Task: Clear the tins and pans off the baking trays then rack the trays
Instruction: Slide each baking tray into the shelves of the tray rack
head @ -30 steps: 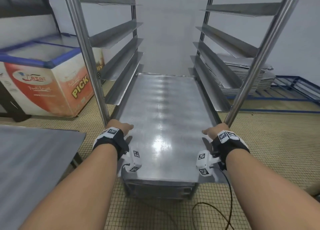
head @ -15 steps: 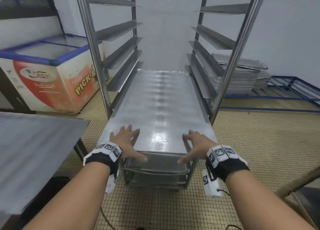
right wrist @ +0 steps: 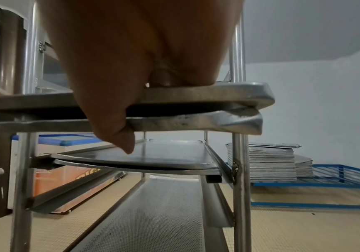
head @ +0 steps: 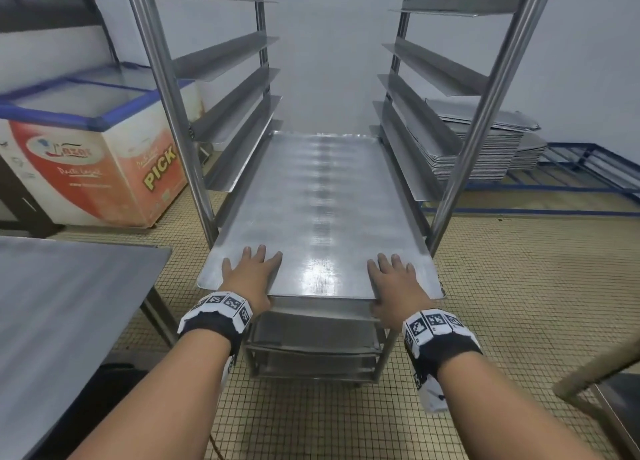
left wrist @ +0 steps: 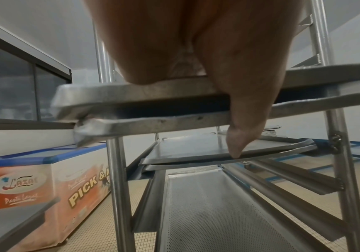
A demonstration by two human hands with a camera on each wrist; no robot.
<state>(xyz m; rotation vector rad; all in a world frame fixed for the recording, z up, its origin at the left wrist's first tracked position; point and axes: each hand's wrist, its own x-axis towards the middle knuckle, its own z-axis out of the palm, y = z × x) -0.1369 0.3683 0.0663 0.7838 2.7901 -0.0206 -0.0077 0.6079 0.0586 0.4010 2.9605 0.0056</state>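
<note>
- Yellowish small-tiled floor [head: 519,304] runs under a tall steel rack [head: 166,89] standing before a pale wall.
- Left of the rack sits a chest freezer [head: 104,169] with a blue-rimmed lid and "PICK" on its side; a grey steel surface [head: 62,314] fills my near left.
- Behind the rack on the right, a stack of trays [head: 485,148] rests on a blue frame.
- One baking tray [head: 318,203] lies on the rack's runners, its near edge jutting out towards me, more trays below it.
- My left hand [head: 251,276] lies flat on that near edge, fingers spread on top, thumb hanging below the rim.
- My right hand [head: 394,283] does likewise beside the right corner.
</note>
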